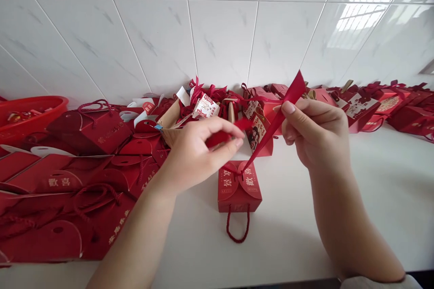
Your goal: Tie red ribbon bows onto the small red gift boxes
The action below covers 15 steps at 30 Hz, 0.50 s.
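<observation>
A small red gift box (239,194) with pale lettering sits on the white table, its twisted cord handle (238,240) lying toward me. From its top a red ribbon (267,138) stretches up to the right. My right hand (317,131) pinches that ribbon between thumb and fingers, with its end sticking up above them. Up and left of the box, my left hand (206,146) has its thumb and forefinger drawn close together, with blurred red ribbon behind them; whether it grips the ribbon is unclear.
Several flat and folded red boxes (50,239) cover the left of the table (291,244). A red basin (37,108) stands at the back left. Card tags, ribbons and finished-looking boxes (407,117) line the tiled wall (220,31).
</observation>
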{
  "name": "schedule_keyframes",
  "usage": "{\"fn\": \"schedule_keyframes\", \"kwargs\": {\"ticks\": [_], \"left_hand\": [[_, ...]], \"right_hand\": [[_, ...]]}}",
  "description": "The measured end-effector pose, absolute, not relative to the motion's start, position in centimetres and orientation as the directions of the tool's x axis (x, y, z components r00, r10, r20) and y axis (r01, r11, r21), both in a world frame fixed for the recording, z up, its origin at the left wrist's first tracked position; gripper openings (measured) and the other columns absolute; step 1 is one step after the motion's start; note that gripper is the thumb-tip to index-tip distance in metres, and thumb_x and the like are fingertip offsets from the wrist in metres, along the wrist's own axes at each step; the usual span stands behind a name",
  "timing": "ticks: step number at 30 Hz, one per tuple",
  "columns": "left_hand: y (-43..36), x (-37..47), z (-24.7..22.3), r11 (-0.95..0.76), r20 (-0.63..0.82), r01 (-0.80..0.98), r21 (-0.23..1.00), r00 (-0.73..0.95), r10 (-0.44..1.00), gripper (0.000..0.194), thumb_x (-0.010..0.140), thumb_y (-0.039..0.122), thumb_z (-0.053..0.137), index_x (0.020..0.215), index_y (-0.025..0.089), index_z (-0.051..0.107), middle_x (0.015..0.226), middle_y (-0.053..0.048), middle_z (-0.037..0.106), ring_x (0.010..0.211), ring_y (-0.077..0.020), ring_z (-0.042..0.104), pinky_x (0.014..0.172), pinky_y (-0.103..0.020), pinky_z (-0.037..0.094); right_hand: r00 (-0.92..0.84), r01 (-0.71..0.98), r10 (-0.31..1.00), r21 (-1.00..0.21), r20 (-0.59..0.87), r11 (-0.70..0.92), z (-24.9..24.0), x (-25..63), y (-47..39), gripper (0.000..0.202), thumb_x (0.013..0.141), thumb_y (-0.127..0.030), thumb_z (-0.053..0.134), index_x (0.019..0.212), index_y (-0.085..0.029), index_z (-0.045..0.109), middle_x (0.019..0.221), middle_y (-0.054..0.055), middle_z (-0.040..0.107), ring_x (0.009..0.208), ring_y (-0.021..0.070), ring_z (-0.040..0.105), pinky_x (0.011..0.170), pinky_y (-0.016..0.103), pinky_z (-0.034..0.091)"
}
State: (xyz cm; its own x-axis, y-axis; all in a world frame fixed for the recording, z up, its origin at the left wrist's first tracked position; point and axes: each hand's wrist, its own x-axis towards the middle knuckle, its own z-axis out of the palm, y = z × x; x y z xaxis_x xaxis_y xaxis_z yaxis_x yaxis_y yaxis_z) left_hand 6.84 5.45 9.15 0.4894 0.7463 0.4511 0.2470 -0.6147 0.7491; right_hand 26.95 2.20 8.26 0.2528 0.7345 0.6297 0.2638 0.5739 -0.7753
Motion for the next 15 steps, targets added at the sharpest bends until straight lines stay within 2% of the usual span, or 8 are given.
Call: {"fn": "schedule_keyframes", "kwargs": {"ticks": [3,5,9,15], "left_hand": [[6.3,7.4,7.3,-0.602,0.207,0.443,0.665,0.665,0.717,0.012,0.076,0.032,0.065,0.073,0.023,0.073,0.064,0.0,0.069,0.052,-0.0153,0.058,0.043,-0.025,0.037],[6.9,7.9,6.1,-0.6,0.089,0.512,0.615,0.711,0.698,0.011,0.074,0.031,0.066,0.071,0.026,0.075,0.062,0.0,0.069,0.051,-0.0167,0.059,0.042,-0.026,0.034],[7.4,8.6,5.1,-0.591,0.001,0.579,0.561,0.714,0.7,0.012,0.073,0.033,0.065,0.072,0.026,0.075,0.069,0.0,0.071,0.061,-0.019,0.063,0.047,-0.026,0.034],[7.6,8.9,5.7,-0.558,-0.116,0.644,0.524,0.703,0.702,0.015,0.072,0.037,0.063,0.077,0.025,0.071,0.074,0.002,0.07,0.066,-0.0165,0.061,0.052,-0.025,0.034]], "right_hand": [[0.249,0.269,0.737,-0.776,0.629,0.571,8.2,27.1,2.4,0.033,0.08,-0.046,0.066,0.062,-0.021,0.054,0.046,-0.004,0.043,0.039,0.0088,0.04,0.038,0.026,0.032],[0.242,0.252,0.739,-0.776,0.629,0.578,8.2,27.2,2.4,0.032,0.081,-0.044,0.066,0.061,-0.021,0.055,0.046,-0.004,0.043,0.04,0.0085,0.041,0.038,0.025,0.031],[0.232,0.216,0.744,-0.779,0.627,0.589,8.1,27.5,2.5,0.032,0.081,-0.04,0.067,0.059,-0.02,0.056,0.046,-0.005,0.045,0.04,0.0077,0.042,0.038,0.024,0.031],[0.244,0.208,0.725,-0.764,0.645,0.61,8.0,28.0,2.7,0.031,0.079,-0.038,0.07,0.057,-0.019,0.057,0.045,-0.005,0.046,0.039,0.0069,0.041,0.037,0.024,0.031]]}}
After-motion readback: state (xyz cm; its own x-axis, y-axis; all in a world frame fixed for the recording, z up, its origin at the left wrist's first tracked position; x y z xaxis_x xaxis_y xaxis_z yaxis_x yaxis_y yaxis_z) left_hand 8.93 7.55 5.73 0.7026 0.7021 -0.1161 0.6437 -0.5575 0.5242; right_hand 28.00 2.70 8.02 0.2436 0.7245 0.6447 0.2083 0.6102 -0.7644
